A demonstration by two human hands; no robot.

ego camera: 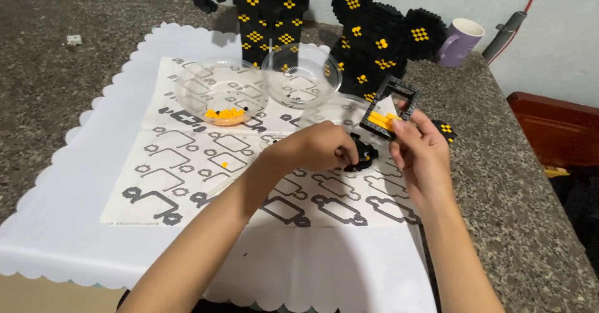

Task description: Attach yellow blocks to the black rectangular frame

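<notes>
Between my two hands, just above the paper, sits the piece I am working on. My right hand [419, 154] pinches a small square frame of black building bricks with a yellow row along its lower side [390, 108], tilted up toward me so I can see into its opening. My left hand [315, 146] is curled closed beside it, fingertips down at a small black clump of bricks [362, 156]; whether it grips anything I cannot tell.

Under both hands lies a white instruction sheet printed with black brick diagrams [187, 163], spread flat on a white scalloped-edged mat [56, 226] so the steps stay readable. Beyond my left hand stand two clear plastic bowls, one holding yellow bricks [221, 95], the other nearly bare [301, 75], both within easy reach. Behind them rise a tall black-and-yellow brick body [271, 14] and a round-eared brick head [377, 35], with a lilac mug [460, 40] farther right.

My right forearm runs close to the mat's right border, with speckled stone worktop [524, 213] beyond it; open room lies to the left.
</notes>
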